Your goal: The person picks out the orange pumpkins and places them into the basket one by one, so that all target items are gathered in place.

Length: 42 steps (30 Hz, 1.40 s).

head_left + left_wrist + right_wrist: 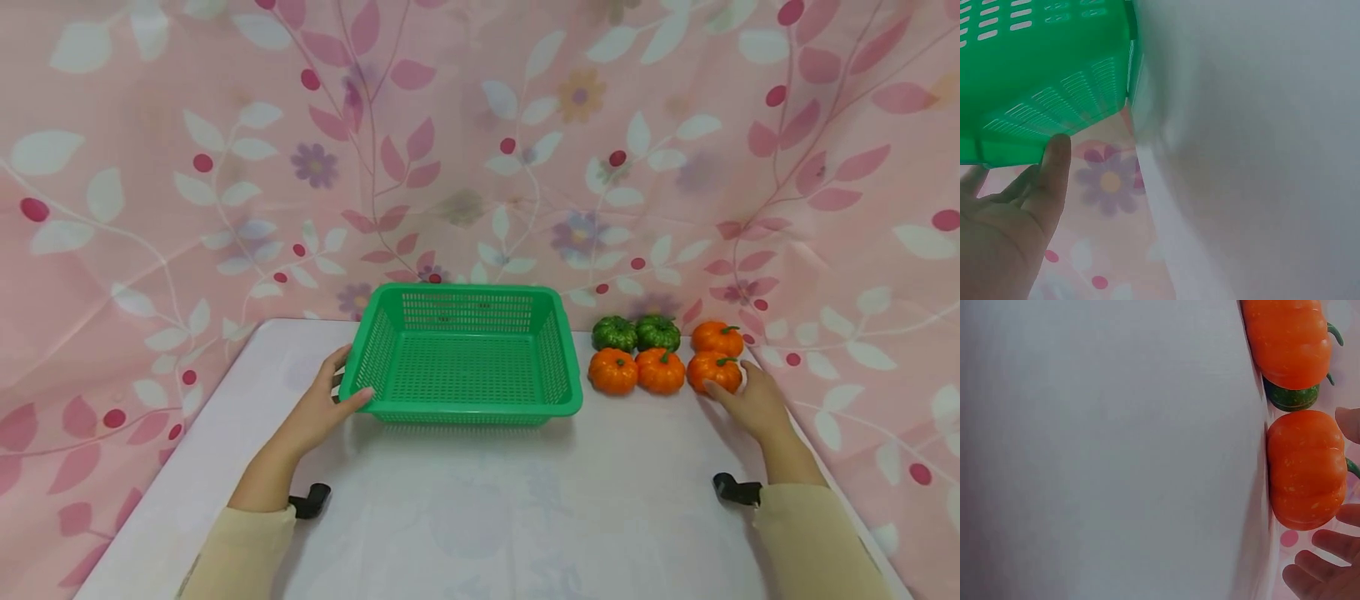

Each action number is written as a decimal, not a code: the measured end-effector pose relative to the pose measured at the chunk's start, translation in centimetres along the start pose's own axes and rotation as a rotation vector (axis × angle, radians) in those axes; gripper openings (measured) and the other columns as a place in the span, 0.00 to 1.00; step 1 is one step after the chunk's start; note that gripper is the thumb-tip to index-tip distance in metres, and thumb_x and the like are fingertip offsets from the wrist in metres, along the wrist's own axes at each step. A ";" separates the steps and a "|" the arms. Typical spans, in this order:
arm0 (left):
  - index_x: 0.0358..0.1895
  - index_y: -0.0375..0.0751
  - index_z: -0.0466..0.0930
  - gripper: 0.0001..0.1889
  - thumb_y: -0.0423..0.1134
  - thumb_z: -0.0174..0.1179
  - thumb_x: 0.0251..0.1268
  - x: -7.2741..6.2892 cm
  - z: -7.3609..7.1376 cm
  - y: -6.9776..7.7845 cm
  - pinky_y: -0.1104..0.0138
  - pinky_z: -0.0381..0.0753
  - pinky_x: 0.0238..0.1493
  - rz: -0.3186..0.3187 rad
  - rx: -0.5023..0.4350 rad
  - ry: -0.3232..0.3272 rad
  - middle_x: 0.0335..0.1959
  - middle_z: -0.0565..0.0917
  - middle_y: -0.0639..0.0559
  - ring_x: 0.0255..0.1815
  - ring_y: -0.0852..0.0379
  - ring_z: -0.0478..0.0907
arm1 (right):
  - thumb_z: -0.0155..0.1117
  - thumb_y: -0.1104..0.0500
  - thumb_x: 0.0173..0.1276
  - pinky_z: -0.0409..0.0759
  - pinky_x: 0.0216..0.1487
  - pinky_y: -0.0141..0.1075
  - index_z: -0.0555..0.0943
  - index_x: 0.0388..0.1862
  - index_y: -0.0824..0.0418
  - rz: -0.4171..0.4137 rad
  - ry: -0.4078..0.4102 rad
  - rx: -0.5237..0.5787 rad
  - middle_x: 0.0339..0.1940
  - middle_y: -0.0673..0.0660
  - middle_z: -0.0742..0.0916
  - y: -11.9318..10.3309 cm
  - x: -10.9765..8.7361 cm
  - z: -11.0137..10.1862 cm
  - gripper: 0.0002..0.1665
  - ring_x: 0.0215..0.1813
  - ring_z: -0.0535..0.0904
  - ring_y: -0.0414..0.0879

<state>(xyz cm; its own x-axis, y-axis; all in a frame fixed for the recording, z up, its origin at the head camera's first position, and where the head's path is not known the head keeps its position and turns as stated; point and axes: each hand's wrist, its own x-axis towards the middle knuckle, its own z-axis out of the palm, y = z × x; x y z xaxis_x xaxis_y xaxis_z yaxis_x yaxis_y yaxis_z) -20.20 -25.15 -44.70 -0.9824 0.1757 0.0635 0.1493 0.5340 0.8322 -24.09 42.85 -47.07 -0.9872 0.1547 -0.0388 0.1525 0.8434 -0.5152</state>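
Observation:
A green plastic basket with slotted walls stands on the white table. My left hand holds its front-left corner, thumb over the rim and the other fingers along the outer left side. In the left wrist view the left hand is against the basket's wall. At the right, my right hand pinches the front-right orange pumpkin, which sits in its row. The right wrist view shows that pumpkin between the thumb and fingers, some of them fairly straight.
Two more orange pumpkins stand left of the held one, and another orange pumpkin is behind it. Two green pumpkins are in the back row. A pink floral cloth hangs behind the table.

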 end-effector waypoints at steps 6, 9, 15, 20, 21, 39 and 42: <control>0.82 0.48 0.34 0.51 0.50 0.64 0.69 -0.1 0.1 -0.1 0.38 0.67 0.64 -0.036 -0.046 -0.039 0.79 0.48 0.34 0.74 0.32 0.56 | 0.51 0.27 0.70 0.58 0.64 0.72 0.41 0.75 0.81 0.059 -0.015 0.072 0.71 0.85 0.56 0.2 0.5 0.3 0.66 0.68 0.55 0.81; 0.82 0.50 0.34 0.52 0.49 0.65 0.68 -0.1 0.2 -0.1 0.38 0.67 0.65 -0.041 -0.067 -0.047 0.78 0.49 0.33 0.73 0.32 0.57 | 0.52 0.27 0.69 0.58 0.64 0.72 0.39 0.76 0.80 0.081 -0.024 0.121 0.71 0.85 0.55 0.1 0.7 0.4 0.67 0.68 0.55 0.81; 0.82 0.52 0.34 0.52 0.47 0.65 0.68 -0.2 0.2 0.0 0.37 0.63 0.67 -0.046 -0.106 -0.061 0.79 0.48 0.31 0.75 0.32 0.56 | 0.53 0.28 0.70 0.57 0.67 0.70 0.38 0.77 0.77 0.115 -0.022 0.219 0.73 0.83 0.53 -0.1 1.1 0.6 0.66 0.70 0.54 0.79; 0.82 0.54 0.35 0.51 0.46 0.66 0.68 -0.2 0.0 0.1 0.38 0.62 0.67 -0.057 -0.111 -0.062 0.78 0.50 0.31 0.75 0.32 0.56 | 0.55 0.29 0.69 0.55 0.69 0.68 0.37 0.78 0.75 0.154 -0.008 0.293 0.75 0.82 0.51 -0.5 1.3 0.8 0.66 0.72 0.51 0.78; 0.82 0.54 0.36 0.51 0.46 0.66 0.67 -0.2 0.0 0.1 0.38 0.62 0.68 -0.061 -0.111 -0.060 0.78 0.51 0.32 0.75 0.32 0.56 | 0.56 0.30 0.69 0.55 0.69 0.68 0.37 0.78 0.75 0.156 -0.004 0.304 0.75 0.82 0.50 -0.6 1.3 0.9 0.66 0.73 0.51 0.78; 0.82 0.53 0.39 0.50 0.47 0.67 0.67 0.1 0.3 -0.5 0.39 0.67 0.65 -0.068 -0.102 -0.043 0.77 0.57 0.33 0.73 0.34 0.61 | 0.56 0.32 0.70 0.52 0.71 0.67 0.40 0.78 0.76 0.190 0.003 0.328 0.75 0.81 0.52 0.1 1.4 1.1 0.64 0.73 0.51 0.77; 0.82 0.51 0.40 0.50 0.47 0.67 0.66 0.0 0.3 -0.3 0.40 0.68 0.65 -0.070 -0.110 -0.041 0.76 0.57 0.33 0.72 0.34 0.62 | 0.57 0.31 0.69 0.53 0.71 0.67 0.41 0.78 0.75 0.184 0.000 0.325 0.75 0.81 0.53 0.1 1.4 1.0 0.64 0.73 0.51 0.77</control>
<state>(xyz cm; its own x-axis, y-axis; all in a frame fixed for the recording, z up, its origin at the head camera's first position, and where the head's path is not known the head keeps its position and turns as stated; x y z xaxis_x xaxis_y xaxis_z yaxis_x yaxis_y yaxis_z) -20.21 -25.09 -45.13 -0.9843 0.1758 -0.0172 0.0653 0.4527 0.8893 -25.55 42.62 -48.04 -0.9448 0.2884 -0.1558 0.3041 0.5938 -0.7449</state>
